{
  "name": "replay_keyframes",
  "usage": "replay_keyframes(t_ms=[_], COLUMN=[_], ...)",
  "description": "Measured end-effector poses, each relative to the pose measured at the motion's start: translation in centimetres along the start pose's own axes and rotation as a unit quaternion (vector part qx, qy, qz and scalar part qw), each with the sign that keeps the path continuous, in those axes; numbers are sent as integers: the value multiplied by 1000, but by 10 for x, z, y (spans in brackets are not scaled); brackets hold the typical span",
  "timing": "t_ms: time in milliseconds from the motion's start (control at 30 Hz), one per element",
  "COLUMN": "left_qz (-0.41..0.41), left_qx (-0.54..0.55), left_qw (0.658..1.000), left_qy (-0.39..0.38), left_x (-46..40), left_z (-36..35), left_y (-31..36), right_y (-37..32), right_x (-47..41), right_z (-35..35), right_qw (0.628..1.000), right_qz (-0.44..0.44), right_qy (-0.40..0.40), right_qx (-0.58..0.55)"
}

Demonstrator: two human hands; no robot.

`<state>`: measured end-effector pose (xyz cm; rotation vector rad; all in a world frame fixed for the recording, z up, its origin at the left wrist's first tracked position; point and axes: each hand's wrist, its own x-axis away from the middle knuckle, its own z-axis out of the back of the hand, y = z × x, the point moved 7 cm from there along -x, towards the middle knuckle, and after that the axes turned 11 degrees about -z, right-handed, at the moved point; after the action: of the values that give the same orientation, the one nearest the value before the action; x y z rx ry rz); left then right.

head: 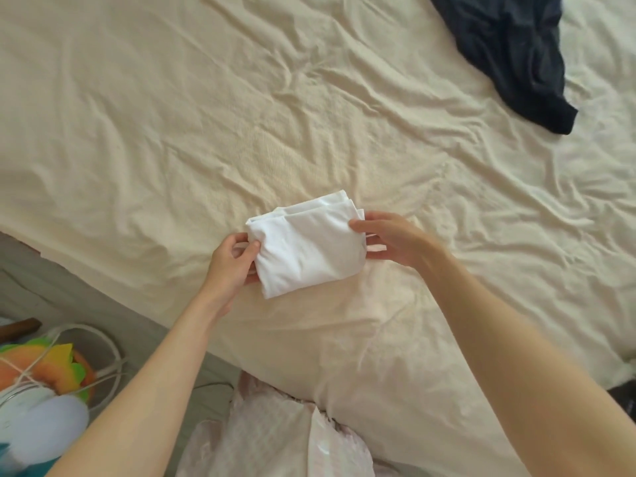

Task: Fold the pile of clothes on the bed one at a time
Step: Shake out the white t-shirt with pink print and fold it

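- Folded white garment (306,244) held low over the cream bed (155,132), near its front edge.
- Left hand (234,259) pinching one end, right hand (389,239) gripping the other.
- Likely light, soft, floppy; layers prone to slipping apart.
- Best held by both ends.
- Dark garment (516,60) lying well apart, unfolded.

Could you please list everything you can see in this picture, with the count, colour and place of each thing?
folded garment: one, white, near the middle of the bed, held at both ends
dark garment: one, navy, crumpled at the far right of the bed
bed sheet: one, cream, wrinkled, covering the bed
cord: one, white, looped on the floor at lower left
colourful items: several, orange, yellow, green and pale blue, lower left; what they are is unclear
pale pink clothing: worn by the person, bottom centre
left hand: gripping the garment's left end
right hand: gripping its right end
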<state>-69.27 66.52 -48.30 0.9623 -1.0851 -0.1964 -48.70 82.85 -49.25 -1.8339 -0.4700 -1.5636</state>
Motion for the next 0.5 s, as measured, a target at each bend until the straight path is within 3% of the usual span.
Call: replay_keyframes(t_ms=[267,500], left_qz=[-4,-27], left_qx=[-25,-82], left_qw=[1000,989], left_qy=[-15,-122], left_x=[56,126], left_z=[29,28], left_y=[11,27], right_y=[38,127], right_x=[55,130], right_z=[-35,-64], right_qw=[998,984], right_qz=[-4,6], right_qy=[1,23], right_qx=[-60,-176])
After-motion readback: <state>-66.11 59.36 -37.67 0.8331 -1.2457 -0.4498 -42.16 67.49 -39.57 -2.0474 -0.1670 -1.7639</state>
